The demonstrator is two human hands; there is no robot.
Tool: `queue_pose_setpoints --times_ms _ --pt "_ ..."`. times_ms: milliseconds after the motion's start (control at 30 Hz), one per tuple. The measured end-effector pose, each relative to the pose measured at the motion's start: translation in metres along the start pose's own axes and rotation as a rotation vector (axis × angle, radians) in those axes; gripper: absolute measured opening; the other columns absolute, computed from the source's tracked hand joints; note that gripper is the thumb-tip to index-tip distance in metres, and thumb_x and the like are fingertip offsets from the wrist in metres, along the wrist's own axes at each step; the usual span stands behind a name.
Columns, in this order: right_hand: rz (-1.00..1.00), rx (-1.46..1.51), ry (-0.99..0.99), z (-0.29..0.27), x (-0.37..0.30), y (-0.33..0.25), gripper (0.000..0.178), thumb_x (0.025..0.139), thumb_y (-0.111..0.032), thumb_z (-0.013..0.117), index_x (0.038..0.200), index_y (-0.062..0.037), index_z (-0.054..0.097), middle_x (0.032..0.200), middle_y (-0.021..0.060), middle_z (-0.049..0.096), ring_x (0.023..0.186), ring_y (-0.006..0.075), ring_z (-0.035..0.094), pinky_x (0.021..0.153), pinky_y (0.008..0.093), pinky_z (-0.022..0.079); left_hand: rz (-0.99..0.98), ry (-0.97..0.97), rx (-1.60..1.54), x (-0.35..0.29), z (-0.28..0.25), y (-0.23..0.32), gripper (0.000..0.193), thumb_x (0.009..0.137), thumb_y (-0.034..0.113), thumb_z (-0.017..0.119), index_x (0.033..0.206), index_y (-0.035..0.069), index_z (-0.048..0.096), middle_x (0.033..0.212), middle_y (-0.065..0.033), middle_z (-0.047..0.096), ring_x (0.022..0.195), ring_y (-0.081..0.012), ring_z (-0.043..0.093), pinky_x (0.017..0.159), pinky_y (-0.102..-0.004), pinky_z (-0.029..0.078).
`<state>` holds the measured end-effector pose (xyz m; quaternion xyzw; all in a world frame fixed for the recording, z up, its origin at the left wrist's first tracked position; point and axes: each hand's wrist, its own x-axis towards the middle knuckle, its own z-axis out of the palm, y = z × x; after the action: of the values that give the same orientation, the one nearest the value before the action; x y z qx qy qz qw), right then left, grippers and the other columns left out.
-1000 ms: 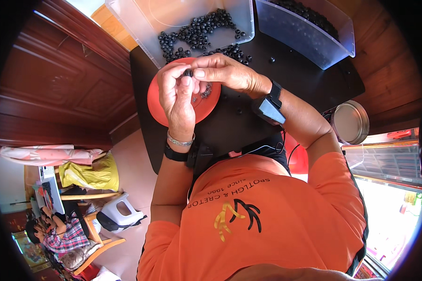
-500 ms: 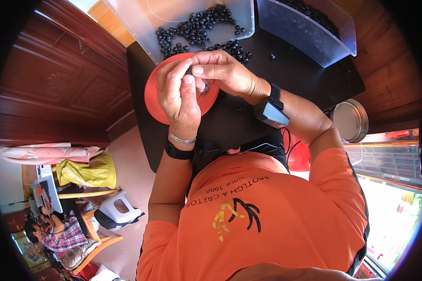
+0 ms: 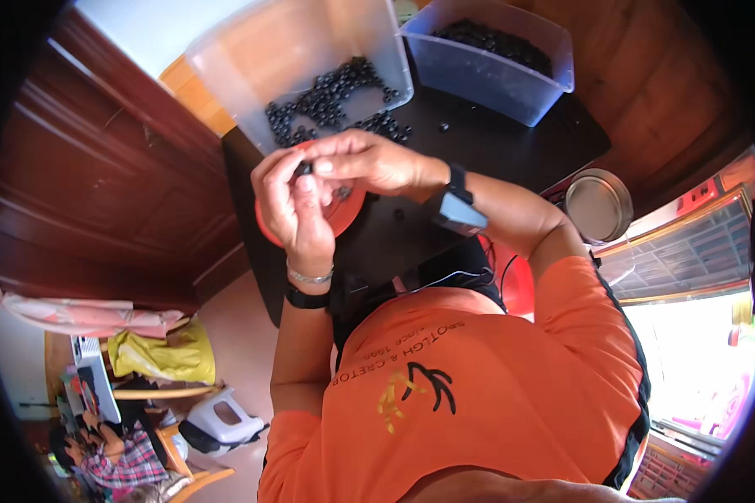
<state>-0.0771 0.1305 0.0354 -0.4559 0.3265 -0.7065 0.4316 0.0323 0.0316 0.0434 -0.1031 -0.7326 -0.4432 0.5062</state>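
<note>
Both of my hands meet over a red-orange round dish (image 3: 350, 216). A small black round piece, like a bead or knob (image 3: 304, 168), is pinched between their fingertips. My left hand (image 3: 292, 205) is closed around it from the left, thumb up against it. My right hand (image 3: 373, 164) comes from the right, thumb and forefinger pressed to the same piece. Small greyish bits (image 3: 343, 194) show in the dish past my left thumb, too small to name. Similar black pieces (image 3: 335, 94) lie in a heap just beyond the dish, in and before a clear plastic bin (image 3: 235, 71).
A second clear bin (image 3: 499, 99), holding many black pieces, stands at the far right of the black table (image 3: 512, 151). One loose black piece (image 3: 444, 127) lies before it. A round metal tin (image 3: 598, 207) is beyond my right elbow. Another person (image 3: 122, 457) sits at the lower left.
The whole view has shifted and tilted slightly. My hands stay together over the dish, and the black piece shows more plainly between the fingertips.
</note>
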Motion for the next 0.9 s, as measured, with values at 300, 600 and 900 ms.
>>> queue_pose_setpoints --times_ms 300,600,900 --pt "-0.118 -0.02 0.138 0.033 -0.019 -0.005 0.029 0.094 -0.02 0.055 0.116 -0.0017 0.058 0.09 0.0033 0.065 0.08 0.01 0.06 0.074 0.0243 0.048 0.09 -0.013 0.063 -0.004 -0.018 0.013 0.025 0.094 0.022 0.051 0.106 0.0 0.055 0.11 -0.0151 0.051 0.095 -0.0247 0.053 0.083 -0.0351 0.044" --pt "-0.252 -0.179 0.275 0.046 -0.032 -0.006 0.017 0.087 -0.007 0.063 0.104 -0.0035 0.063 0.09 0.0002 0.065 0.077 0.0064 0.059 0.069 0.0207 0.049 0.218 -0.095 0.19 -0.008 -0.015 0.018 0.023 0.093 0.018 0.05 0.107 0.0 0.053 0.107 -0.0156 0.052 0.094 -0.0273 0.053 0.083 -0.0369 0.044" --pt "-0.556 -0.901 0.603 0.007 -0.042 -0.082 0.01 0.087 -0.01 0.064 0.094 -0.0032 0.064 0.087 0.0003 0.065 0.08 0.0079 0.059 0.074 0.0234 0.048 -0.081 0.088 -0.16 -0.003 -0.024 0.001 0.028 0.093 0.016 0.052 0.112 -0.004 0.051 0.105 -0.0097 0.055 0.095 -0.0155 0.053 0.085 -0.0288 0.043"
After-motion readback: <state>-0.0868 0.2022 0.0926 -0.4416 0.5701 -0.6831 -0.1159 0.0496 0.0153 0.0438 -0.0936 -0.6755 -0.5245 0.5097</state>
